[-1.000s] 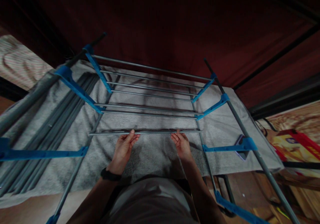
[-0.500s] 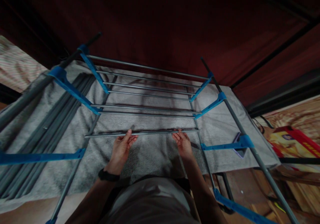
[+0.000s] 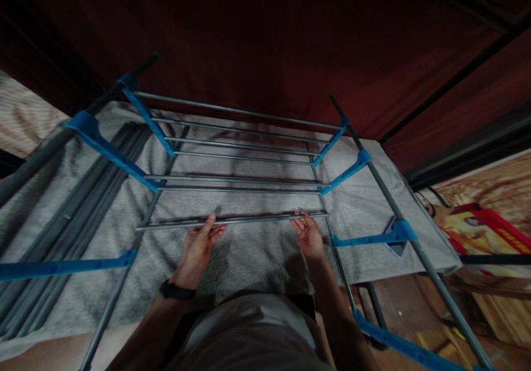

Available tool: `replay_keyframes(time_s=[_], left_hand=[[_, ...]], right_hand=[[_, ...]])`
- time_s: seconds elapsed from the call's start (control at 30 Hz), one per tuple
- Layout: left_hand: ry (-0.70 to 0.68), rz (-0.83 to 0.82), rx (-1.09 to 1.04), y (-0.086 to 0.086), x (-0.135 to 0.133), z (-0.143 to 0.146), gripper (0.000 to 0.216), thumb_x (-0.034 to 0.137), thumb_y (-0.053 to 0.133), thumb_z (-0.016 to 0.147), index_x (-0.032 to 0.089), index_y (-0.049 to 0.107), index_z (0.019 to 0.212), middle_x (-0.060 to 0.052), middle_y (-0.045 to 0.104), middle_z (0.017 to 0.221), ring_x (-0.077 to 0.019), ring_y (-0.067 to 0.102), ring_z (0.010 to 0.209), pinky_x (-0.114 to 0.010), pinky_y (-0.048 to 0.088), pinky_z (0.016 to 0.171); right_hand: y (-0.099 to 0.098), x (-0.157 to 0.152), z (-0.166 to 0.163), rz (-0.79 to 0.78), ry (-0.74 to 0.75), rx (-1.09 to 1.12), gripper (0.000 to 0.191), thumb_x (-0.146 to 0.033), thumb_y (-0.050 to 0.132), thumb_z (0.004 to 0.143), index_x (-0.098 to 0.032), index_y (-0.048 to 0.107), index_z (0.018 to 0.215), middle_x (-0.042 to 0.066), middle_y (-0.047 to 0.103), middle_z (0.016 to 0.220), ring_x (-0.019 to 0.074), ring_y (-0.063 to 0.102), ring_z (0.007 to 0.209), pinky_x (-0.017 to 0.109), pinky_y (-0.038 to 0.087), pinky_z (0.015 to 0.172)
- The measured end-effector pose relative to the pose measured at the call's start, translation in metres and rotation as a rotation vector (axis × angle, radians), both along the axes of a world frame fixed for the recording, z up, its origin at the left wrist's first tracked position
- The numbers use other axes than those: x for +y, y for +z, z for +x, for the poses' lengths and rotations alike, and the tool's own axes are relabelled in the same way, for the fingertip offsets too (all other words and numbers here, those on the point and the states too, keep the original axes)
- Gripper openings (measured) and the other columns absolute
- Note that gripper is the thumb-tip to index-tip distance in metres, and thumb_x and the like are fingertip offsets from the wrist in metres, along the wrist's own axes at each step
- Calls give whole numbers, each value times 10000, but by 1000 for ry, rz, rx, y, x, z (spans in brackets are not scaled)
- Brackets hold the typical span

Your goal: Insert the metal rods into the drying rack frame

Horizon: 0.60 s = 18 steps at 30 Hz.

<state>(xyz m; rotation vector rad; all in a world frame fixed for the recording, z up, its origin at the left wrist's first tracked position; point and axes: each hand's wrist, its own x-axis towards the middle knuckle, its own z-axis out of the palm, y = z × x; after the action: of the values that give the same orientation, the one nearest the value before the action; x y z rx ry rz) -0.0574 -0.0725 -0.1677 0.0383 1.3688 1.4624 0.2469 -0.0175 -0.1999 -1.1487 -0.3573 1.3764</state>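
Note:
A thin grey metal tube (image 3: 257, 219) lies crosswise in front of me, held at two places. My left hand (image 3: 202, 238) pinches it left of the middle, thumb on top. Toward its right end my right hand (image 3: 307, 231) grips it with thumb and fingers. Around it stands a rack frame of grey poles (image 3: 384, 186) and blue plastic brackets (image 3: 110, 152). Several cross tubes (image 3: 244, 180) span between the far brackets. The nearer blue brackets, left (image 3: 70, 267) and right (image 3: 369, 240), carry no tube.
Several loose grey tubes (image 3: 83, 221) lie on the grey blanket (image 3: 249, 266) at left. A phone (image 3: 396, 241) rests behind the right bracket. A red and yellow box (image 3: 485, 230) stands at far right. Dark red fabric (image 3: 265, 39) hangs behind the rack.
My right hand has slid slightly right along the tube. My left hand keeps its grip. The view has shifted a little, and the tube remains between the side frames.

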Motion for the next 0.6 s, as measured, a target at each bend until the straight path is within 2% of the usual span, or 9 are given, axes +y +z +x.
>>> replay_keyframes(time_s=[0.27, 0.6], left_hand=[[3, 28, -23, 1, -2, -1, 211, 193, 915, 783, 203, 709, 735, -17, 745, 673, -160, 758, 667, -229, 621, 677], [21, 87, -51, -2, -3, -1, 236, 171, 952, 700, 181, 718, 725, 8, 732, 664, -161, 756, 678, -261, 641, 762]], right_hand=[[-1, -1, 2, -4, 11, 23, 213, -368, 885, 762, -252, 733, 854, 13, 824, 914, 179, 773, 878, 327, 641, 859], [1, -3, 1, 8, 16, 4, 195, -359, 840, 780, -255, 735, 907, 11, 822, 925, 183, 769, 883, 347, 639, 874]])
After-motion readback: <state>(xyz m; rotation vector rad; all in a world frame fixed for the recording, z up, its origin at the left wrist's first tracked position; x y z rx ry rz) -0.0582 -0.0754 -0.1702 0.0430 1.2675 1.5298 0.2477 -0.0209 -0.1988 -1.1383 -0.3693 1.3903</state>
